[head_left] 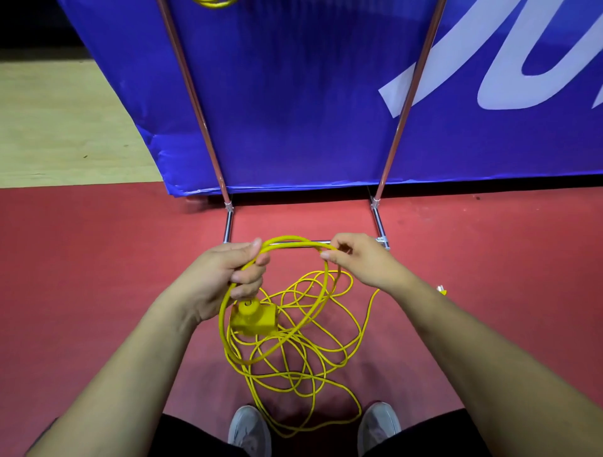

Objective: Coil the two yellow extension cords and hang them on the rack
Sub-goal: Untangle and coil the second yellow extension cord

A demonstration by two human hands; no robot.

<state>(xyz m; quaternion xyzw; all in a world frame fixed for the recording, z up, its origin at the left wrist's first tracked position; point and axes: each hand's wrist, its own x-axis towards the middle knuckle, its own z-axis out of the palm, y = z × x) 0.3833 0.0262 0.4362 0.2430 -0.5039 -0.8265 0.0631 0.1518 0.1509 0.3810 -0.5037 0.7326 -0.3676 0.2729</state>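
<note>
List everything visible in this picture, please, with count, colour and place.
extension cord: 1, yellow, some loops held up, the rest tangled on the floor
socket block: 1, yellow, hanging under the left hand
plug: 1, yellow and white, on the floor at right
yellow coil: 1, top edge, mostly cut off
rack: 1, chrome tubes, before the banner
banner: 1, blue with white lettering, behind the rack
floor: red; pale wood at far left
shoes: 2, grey, bottom edge
left hand: 1, grips the loops
right hand: 1, pinches the cord
</note>
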